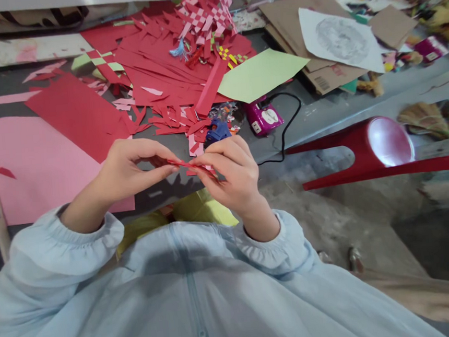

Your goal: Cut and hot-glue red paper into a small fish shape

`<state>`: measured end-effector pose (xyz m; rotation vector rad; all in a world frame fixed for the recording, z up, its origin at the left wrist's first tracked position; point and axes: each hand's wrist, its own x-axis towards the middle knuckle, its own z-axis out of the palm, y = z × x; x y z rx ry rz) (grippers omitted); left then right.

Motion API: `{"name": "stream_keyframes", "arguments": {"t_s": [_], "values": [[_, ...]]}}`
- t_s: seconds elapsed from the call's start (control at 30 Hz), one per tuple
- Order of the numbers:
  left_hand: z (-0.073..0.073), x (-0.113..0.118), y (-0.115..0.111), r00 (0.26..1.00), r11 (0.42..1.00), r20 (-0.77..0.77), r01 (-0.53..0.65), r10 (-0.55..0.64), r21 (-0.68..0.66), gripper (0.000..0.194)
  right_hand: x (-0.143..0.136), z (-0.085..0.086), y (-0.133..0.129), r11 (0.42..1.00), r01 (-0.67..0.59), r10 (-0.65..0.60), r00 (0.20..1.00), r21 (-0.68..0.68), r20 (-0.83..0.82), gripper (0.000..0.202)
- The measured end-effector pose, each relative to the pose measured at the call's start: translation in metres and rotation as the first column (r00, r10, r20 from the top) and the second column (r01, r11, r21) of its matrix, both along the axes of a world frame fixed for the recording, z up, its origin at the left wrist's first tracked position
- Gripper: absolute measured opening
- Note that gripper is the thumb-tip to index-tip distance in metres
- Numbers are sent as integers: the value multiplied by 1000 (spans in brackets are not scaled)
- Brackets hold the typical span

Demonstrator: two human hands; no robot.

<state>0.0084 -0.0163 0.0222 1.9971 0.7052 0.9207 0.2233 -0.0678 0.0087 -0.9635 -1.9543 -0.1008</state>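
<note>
Between my two hands, over the table's near edge, is a small piece of red paper (180, 163), seen nearly edge-on. The thumb and forefinger of my left hand (138, 165) pinch its left end. My right hand (230, 170) grips the other end with bent fingers that hide part of it. Red and pink paper strips (181, 121) lie just beyond my hands. A blue hole punch or similar blue tool (218, 131) sits behind my right hand. To the left, a large pink sheet (51, 168) lies partly under a red sheet (76, 113).
Woven red-and-pink paper pieces (203, 15) lie at the back among cut red paper (151, 54). A pale green sheet (259, 76) overlaps them. Further right are a purple box (263, 118) with a black cable (299, 101), cardboard (322, 78) and a red stool (358, 149).
</note>
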Motion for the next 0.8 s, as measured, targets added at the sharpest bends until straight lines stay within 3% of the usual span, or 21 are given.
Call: {"name": "stream_keyframes", "arguments": {"t_s": [0.2, 0.47, 0.8], "values": [[1, 0, 1, 998, 997, -65, 17, -12, 71, 5, -6, -3, 0, 999, -27, 25, 999, -36, -43, 4], [-1, 0, 2, 995, 998, -99, 3, 3, 59, 6, -6, -6, 0, 996, -84, 80, 992, -37, -99, 7], [3, 2, -1, 999, 982, -20, -48, 45, -184, 17, -5, -10, 4, 982, -24, -14, 980, -189, -196, 7]]}}
